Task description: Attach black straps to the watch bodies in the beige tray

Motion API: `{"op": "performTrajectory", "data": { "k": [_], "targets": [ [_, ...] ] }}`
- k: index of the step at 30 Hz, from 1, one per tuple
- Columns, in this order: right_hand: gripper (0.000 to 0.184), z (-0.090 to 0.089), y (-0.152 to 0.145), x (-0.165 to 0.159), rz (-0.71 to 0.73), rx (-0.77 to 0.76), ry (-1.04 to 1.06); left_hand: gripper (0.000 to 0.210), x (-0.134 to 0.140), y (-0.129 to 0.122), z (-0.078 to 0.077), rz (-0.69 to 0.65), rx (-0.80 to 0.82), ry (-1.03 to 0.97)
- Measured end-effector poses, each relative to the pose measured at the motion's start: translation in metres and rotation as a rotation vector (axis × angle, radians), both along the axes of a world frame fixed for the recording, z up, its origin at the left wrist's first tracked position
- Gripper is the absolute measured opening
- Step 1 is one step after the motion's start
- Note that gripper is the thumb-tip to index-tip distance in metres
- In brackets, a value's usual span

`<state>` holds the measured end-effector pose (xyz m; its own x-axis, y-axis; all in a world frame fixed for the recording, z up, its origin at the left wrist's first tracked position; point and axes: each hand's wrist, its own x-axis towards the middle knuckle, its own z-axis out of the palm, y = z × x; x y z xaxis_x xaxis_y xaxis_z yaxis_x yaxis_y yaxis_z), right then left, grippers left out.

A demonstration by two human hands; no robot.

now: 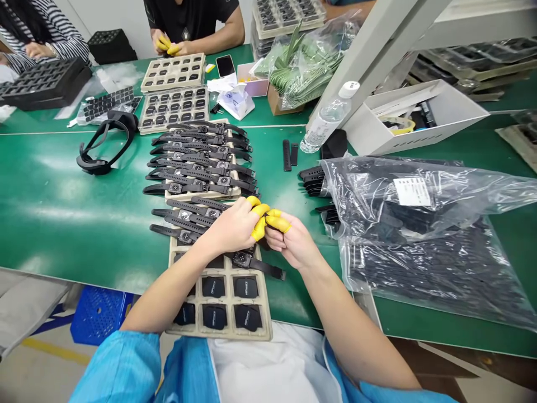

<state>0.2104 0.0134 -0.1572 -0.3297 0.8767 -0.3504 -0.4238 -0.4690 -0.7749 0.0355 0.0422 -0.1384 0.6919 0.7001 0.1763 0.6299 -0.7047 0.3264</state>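
Clock directions are read from the hands, with twelve at the far side of the green surface (50, 196). The left hand (235, 226) and right hand (296, 240) meet fingertip to fingertip, thumbs and fingers in yellow finger covers (279, 224); the grip on both sides is pinching a small dark piece (265, 215), located at the clock's centre, above the surface. The fingers hide most of this piece, so whether it joins the watch (242, 258) just below at seven o'clock cannot be confirmed. The two-sided pinch presumably serves to steady a part too small for a fuller hold. The near tray (268, 329), also at seven, sits close to the body, probably for short reach; its nearest cells hold dark units (247, 317) with pale lettering. The left forearm crosses this tray and conceals some cells. Toward eleven, strapped watches (197, 168) lie in overlapping rows across a further tray, straps overhanging its edges, likely because the cells fit only the bodies. Two loose straps (287, 155) lie near twelve. A clear bag (428, 268) of dark straps crowds the surface at three to four; a white box (419, 134) stands at two. At one o'clock, a bottle (329, 120) and a pale post (369, 61) obstruct the far right. A co-worker's hands (170, 47) are occupied toward eleven, well apart.
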Motion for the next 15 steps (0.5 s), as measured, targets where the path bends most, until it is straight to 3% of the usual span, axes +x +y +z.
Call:
{"op": "performTrajectory", "data": {
  "k": [5, 11, 15],
  "targets": [
    [0.041, -0.001, -0.001, 0.002, 0.002, 0.000, -0.056, 0.034, -0.003, 0.001, 0.000, -0.040, 0.009, 0.050],
    [0.042, 0.005, 0.000, 0.002, 0.000, 0.029, -0.009, 0.037, -0.009, 0.008, -0.009, -0.117, -0.065, -0.256],
    [0.042, 0.004, 0.002, 0.004, 0.003, 0.065, 0.064, 0.043, -0.006, 0.007, -0.011, -0.122, -0.086, -0.339]
  ]
}}
